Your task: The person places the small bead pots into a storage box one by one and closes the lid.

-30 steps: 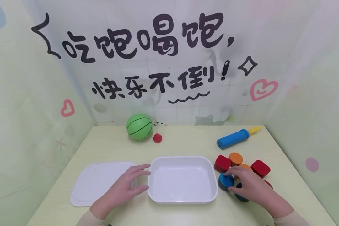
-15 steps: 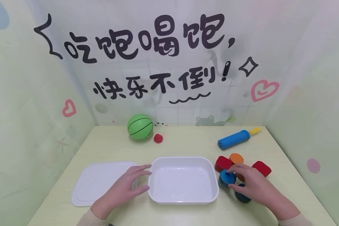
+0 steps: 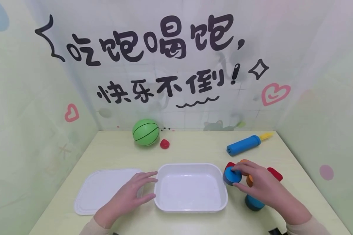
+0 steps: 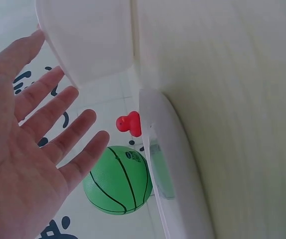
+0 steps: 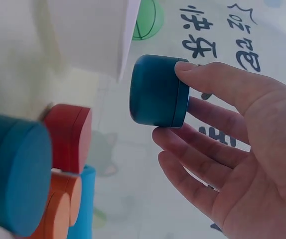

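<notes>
While the spread left grip (image 3: 132, 191) is holding nothing, the right grip (image 3: 259, 181) is lifting a pinched blue block (image 3: 231, 178) nearer the white box (image 3: 191, 192).

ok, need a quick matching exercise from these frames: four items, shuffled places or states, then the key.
Column 1
1. Left hand
2. Right hand
3. Green ball
4. Blue pump

Column 2
A. At the back of the table, next to a small red piece
B. Pinching a blue round piece
C. Lying at the back right, with a yellow tip
D. Fingertips at the left edge of the white tray

Pairs: 1-D, 2-B, 3-A, 4-C
</notes>
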Action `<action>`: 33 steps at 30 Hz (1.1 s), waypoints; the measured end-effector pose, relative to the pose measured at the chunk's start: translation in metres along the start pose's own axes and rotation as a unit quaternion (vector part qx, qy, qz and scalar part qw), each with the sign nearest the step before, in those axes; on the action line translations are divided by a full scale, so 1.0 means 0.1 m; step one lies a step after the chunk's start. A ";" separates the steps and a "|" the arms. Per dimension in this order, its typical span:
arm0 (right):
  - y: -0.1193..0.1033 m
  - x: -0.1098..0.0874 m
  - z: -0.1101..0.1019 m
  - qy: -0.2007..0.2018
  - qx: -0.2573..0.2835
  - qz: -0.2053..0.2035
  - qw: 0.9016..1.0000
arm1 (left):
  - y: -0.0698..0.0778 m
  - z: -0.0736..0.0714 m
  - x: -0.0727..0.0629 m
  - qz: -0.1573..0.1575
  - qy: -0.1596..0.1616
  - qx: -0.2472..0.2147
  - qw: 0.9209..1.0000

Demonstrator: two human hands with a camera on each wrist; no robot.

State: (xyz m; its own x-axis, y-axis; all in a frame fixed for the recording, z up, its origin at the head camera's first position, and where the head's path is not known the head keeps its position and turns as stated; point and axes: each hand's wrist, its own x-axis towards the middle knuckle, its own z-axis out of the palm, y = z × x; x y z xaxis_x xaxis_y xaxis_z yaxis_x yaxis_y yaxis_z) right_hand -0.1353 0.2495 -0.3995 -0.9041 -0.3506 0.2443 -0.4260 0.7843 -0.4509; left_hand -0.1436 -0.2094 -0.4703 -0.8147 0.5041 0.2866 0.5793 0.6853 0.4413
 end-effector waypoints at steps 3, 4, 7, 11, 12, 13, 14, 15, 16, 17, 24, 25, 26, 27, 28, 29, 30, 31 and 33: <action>-0.07 0.05 0.02 0.008 0.007 -0.021 1.000 | 0.01 0.00 0.01 0.002 -0.001 -0.001 1.000; -0.10 0.08 0.04 0.009 0.006 -0.028 1.000 | 0.01 0.00 0.01 0.003 -0.001 0.000 1.000; -0.18 0.15 0.10 0.007 0.011 -0.042 0.999 | 0.02 -0.01 0.01 0.002 0.000 0.001 1.000; -0.29 0.25 0.20 -0.015 0.033 -0.040 0.999 | 0.03 -0.01 0.01 -0.003 -0.001 0.001 1.000; -0.32 0.27 0.23 -0.022 0.038 -0.039 0.998 | 0.03 -0.02 0.02 -0.004 -0.002 0.000 1.000; -0.36 0.29 0.26 -0.029 0.041 -0.035 0.998 | 0.03 -0.02 0.02 -0.005 -0.003 -0.001 1.000; -0.39 0.31 0.30 -0.037 0.046 -0.032 0.998 | 0.03 -0.02 0.02 -0.005 -0.004 -0.001 1.000; -0.43 0.33 0.34 -0.046 0.053 -0.028 0.997 | 0.03 -0.02 0.02 -0.005 -0.005 -0.001 1.000; -0.46 0.35 0.38 -0.053 0.057 -0.029 0.997 | 0.03 -0.02 0.02 -0.006 -0.005 0.001 1.000; -0.49 0.38 0.42 -0.060 0.058 -0.029 0.996 | 0.03 -0.02 0.02 -0.005 -0.005 0.001 1.000; -0.65 0.52 0.70 -0.098 0.062 -0.042 0.992 | 0.02 0.00 0.02 -0.007 -0.004 0.001 1.000; -0.67 0.54 0.73 -0.102 0.058 -0.043 0.992 | 0.02 0.00 0.02 -0.008 -0.004 0.002 1.000; -0.69 0.57 0.76 -0.106 0.054 -0.042 0.992 | 0.02 0.00 0.02 -0.009 -0.004 0.002 1.000; -0.71 0.59 0.79 -0.112 0.052 -0.041 0.992 | 0.02 0.01 0.02 -0.011 -0.004 0.003 1.000; -0.73 0.61 0.82 -0.118 0.051 -0.038 0.991 | 0.03 0.01 0.02 -0.012 -0.004 0.004 1.000; -0.75 0.63 0.85 -0.124 0.052 -0.035 0.990 | 0.03 0.01 0.02 -0.014 -0.004 0.004 1.000; -0.77 0.64 0.87 -0.131 0.055 -0.032 0.989 | 0.03 0.00 0.02 -0.015 -0.005 0.004 1.000; -0.79 0.66 0.89 -0.138 0.057 -0.028 0.988 | 0.03 0.00 0.02 -0.017 -0.005 0.004 1.000; -0.85 0.68 0.94 -0.150 0.061 -0.019 0.987 | 0.03 0.00 0.02 -0.020 -0.007 0.002 1.000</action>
State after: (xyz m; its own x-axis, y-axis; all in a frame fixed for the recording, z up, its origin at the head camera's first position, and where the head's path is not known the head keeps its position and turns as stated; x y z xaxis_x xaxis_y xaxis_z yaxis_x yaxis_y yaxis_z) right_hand -0.1639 0.1109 -0.4247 -0.8490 -0.5283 0.0062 -0.4437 0.7066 -0.5512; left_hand -0.1438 -0.2061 -0.4680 -0.8370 0.4832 0.2567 0.5460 0.7076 0.4484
